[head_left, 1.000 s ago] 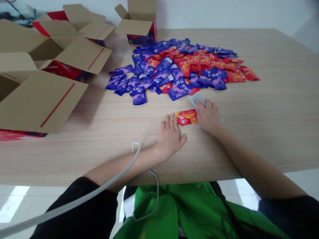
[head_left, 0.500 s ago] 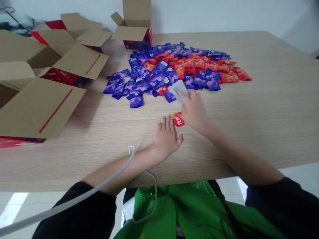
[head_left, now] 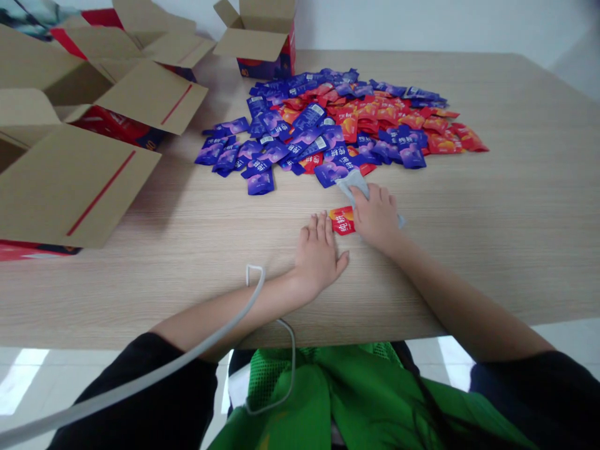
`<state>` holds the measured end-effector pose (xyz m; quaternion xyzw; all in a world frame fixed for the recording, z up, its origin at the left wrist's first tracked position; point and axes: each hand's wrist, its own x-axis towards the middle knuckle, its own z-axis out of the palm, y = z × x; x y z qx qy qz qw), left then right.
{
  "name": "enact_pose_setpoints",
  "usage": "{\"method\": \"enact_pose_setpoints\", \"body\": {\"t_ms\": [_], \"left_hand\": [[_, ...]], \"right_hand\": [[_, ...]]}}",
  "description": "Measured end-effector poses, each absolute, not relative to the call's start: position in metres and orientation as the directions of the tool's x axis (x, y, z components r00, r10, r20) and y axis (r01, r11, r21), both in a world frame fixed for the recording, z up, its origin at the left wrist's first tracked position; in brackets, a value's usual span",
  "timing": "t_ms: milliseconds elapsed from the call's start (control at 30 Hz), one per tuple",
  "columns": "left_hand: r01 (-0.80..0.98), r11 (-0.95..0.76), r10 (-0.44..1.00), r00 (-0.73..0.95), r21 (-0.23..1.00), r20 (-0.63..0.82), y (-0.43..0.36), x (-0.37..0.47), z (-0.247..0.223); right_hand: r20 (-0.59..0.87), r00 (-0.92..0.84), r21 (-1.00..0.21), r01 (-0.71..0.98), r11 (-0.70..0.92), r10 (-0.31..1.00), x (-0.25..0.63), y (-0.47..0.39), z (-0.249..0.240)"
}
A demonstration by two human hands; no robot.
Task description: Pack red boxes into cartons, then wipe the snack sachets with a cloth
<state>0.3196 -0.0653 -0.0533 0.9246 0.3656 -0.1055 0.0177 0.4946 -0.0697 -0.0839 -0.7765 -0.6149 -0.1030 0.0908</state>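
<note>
Resting left hand: just below the centre of the frame, palm down on the table, fingers straight and close together, thumb out to the side, gripping nothing; the fingertips meet the left end of the red packet, and whether they overlap its edge I cannot tell.
Right hand: right of centre, closed on the pale cloth, its fingers curled over the packet's right end.
Pale cloth: bunched in the right hand, one end poking out toward the upper left, near the pile's lower edge, and a small corner showing right of the hand.
Red packet: flat on the table at the centre, between the two hands, white characters and an orange patch visible, its right part hidden.
Pile: purple packets and red packets heaped together across the upper centre, purple mostly to the left and along the top, red mostly to the right.
Cartons: open boxes crowd the left and upper left, flaps spread; a small box stands at the top, just behind the pile.
White cable: sweeping up from the lower left, across the left forearm in the view.
Clothing: green garment at the bottom, between black sleeves.
</note>
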Motion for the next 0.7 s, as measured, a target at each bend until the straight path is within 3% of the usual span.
{"method": "enact_pose_setpoints", "body": {"t_ms": [133, 333, 500, 600, 700], "left_hand": [[0.682, -0.731, 0.674, 0.71, -0.039, -0.203, -0.065, 0.319, -0.055], [0.678, -0.734, 0.673, 0.719, -0.041, -0.175, -0.064, 0.318, -0.057], [0.673, -0.738, 0.669, 0.725, -0.035, -0.163, -0.064, 0.317, -0.056], [0.668, -0.744, 0.664, 0.731, -0.033, -0.157, -0.064, 0.317, -0.057], [0.668, -0.743, 0.665, 0.732, -0.033, -0.148, -0.064, 0.317, -0.058]], "right_hand": [[0.246, 0.295, -0.019, 0.954, -0.3, 0.923, 0.514, -0.084, -0.089], [0.202, 0.273, -0.024, 0.961, -0.274, 0.941, 0.533, -0.097, -0.092], [0.15, 0.332, -0.185, 0.935, -0.303, 0.931, 0.554, -0.079, -0.081], [0.24, 0.366, -0.286, 0.912, -0.294, 0.899, 0.548, -0.062, -0.068], [0.347, 0.242, -0.301, 0.944, -0.136, 0.906, 0.515, -0.051, -0.058]]}}
